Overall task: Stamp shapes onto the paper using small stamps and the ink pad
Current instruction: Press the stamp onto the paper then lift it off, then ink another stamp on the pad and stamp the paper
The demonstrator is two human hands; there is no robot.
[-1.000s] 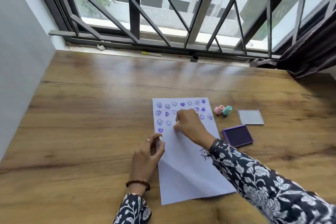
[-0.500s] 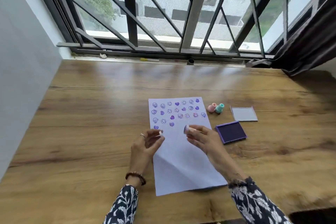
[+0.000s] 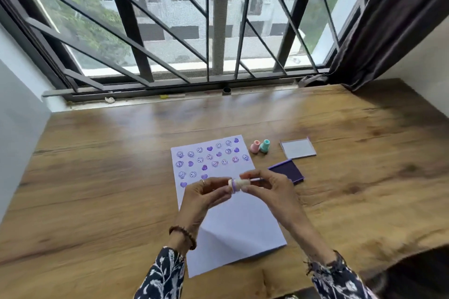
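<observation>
A white sheet of paper (image 3: 233,221) lies on the wooden table (image 3: 97,189), its upper part covered with several purple smiley and heart prints. Above the paper, both hands hold a small cream stamp (image 3: 237,184) with a purple face turned left. My right hand (image 3: 269,189) pinches its body. My left hand (image 3: 206,195) touches the purple end with its fingertips. The open purple ink pad (image 3: 289,170) sits just right of the paper, partly behind my right hand.
A pink stamp (image 3: 255,147) and a teal stamp (image 3: 264,145) stand past the ink pad. The pad's grey lid (image 3: 297,149) lies to their right. A barred window runs along the table's far edge, and a dark curtain (image 3: 388,19) hangs at the right.
My right hand lifted the stamp off the paper and drew it back toward me. My left hand left the paper's edge and came up to meet the stamp. The camera tilted upward.
</observation>
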